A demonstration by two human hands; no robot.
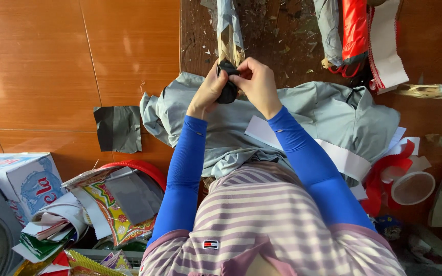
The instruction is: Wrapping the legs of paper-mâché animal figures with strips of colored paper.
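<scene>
Black cloth (227, 88): I see it pinched between both hands, above the grey garment (328, 120) at the worktop's (277, 41) near edge.
Left hand (208, 91): clamped on its left side.
Right hand (258, 84): clamped on its right, equally close.
Long axis: roughly near-to-far.

The floor (52, 56) is looking like glossy brown tile, smooth and shining in the light. The work board (277, 46) is showing dark, rough wood, dusty and scratched. A soft grey cloth (333, 115) is lying matt and wrinkled on it. The left hand (208, 92) and the right hand (258, 84) are pinching a small black cloth piece (227, 87), dull and soft. The blue sleeves (185, 168) are looking like smooth stretchy fabric. The red wrap (355, 30) is shining like plastic. The white strip (344, 158) is looking like flat matt paper. The clear cup (413, 188) is looking like thin plastic.
</scene>
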